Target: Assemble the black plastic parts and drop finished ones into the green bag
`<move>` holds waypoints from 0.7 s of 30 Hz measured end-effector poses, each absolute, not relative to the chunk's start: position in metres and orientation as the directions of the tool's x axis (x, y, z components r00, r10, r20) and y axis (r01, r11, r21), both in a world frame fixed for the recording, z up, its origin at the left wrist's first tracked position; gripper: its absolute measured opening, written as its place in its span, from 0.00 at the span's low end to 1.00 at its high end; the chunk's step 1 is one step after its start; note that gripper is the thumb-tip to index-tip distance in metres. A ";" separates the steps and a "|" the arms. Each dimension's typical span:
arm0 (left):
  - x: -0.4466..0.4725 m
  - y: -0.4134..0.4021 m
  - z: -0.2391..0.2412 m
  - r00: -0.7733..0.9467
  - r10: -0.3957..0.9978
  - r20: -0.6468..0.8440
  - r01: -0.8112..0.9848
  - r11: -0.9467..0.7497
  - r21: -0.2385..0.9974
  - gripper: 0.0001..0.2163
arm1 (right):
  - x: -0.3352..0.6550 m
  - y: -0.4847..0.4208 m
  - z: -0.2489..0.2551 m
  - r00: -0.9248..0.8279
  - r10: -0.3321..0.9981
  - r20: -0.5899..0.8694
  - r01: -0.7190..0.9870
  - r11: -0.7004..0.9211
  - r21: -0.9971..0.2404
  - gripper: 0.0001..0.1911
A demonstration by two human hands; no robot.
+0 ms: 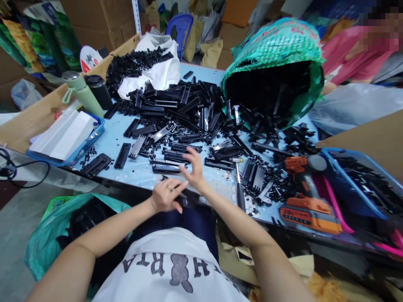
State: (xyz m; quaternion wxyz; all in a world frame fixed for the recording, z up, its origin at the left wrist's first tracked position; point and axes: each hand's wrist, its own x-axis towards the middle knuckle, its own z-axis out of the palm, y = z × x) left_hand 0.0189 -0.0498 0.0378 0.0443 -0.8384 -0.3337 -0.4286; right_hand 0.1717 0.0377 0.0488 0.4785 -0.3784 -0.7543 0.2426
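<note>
My left hand (169,194) is low at the table's front edge, with a ring on one finger. Its fingers reach to the right around what looks like a dark plastic part (186,199), mostly hidden beneath the hand. Just above and to the right, my right hand (195,171) is raised with thumb and fingers apart and nothing visible between them. Its thumb is close to my left fingertips. Beyond both hands lie several long black plastic parts (170,167) in a rough stack. A hammer (239,188) rests to the right of my right hand.
A large heap of black parts (176,102) covers the table's middle. At the right are an open green sack (273,50), an orange cordless drill (310,214) and a blue basket (355,188). A bottle (82,94) stands left. Another person's pink sleeve (343,54) shows far right.
</note>
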 end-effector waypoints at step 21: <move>0.004 0.003 0.025 0.526 0.846 0.092 0.820 -0.533 0.209 0.38 | 0.361 0.061 0.143 0.040 0.766 0.641 0.990 0.058 -0.132 0.31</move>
